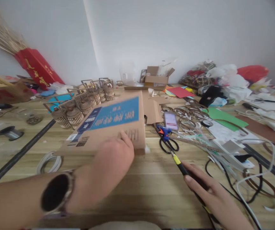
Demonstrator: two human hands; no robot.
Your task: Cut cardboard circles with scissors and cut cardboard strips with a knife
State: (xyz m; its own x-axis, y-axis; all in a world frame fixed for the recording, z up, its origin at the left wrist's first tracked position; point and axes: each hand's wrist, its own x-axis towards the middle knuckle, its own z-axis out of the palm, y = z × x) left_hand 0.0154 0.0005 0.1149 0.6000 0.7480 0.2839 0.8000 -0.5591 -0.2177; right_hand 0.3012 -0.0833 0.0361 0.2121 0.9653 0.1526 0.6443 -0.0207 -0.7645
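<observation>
A flat cardboard box (113, 131) with a blue printed panel lies in front of me. My left hand (118, 150), with a watch on its wrist, is closed at the box's near right part; it is blurred and most of its fingers are hidden. My right hand (207, 188) is wrapped around a black and yellow handle, which looks like a soldering iron (177, 161). Its metal tip reaches over black-handled scissors (168, 145). Just beyond the scissors is a blue and orange tool (165, 131), perhaps a glue gun.
Several small woven lantern-like pieces (74, 115) stand behind the box on the left. Brown strip coils (187, 118), green paper (226, 118) and a white cable (257, 177) crowd the right. A wire spool (10, 132) and a white coil (48, 163) lie left.
</observation>
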